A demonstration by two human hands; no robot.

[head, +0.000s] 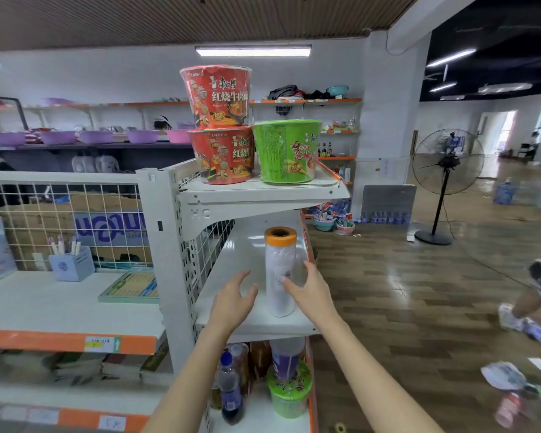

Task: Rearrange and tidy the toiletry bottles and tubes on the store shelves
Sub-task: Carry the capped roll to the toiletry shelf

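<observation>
A tall white roll with an orange top band stands upright on the middle end shelf. My right hand is open at its right side, with fingertips touching or nearly touching the roll. To the left of the roll my left hand is open, fingers spread, a small gap away. Neither hand grips anything. No toiletry bottles or tubes lie on this shelf.
Two red noodle bowls and a green one sit on the top shelf. Drink bottles and cups fill the shelf below. A pen holder stands on the left shelf. A pedestal fan and scattered items occupy the wooden floor at right.
</observation>
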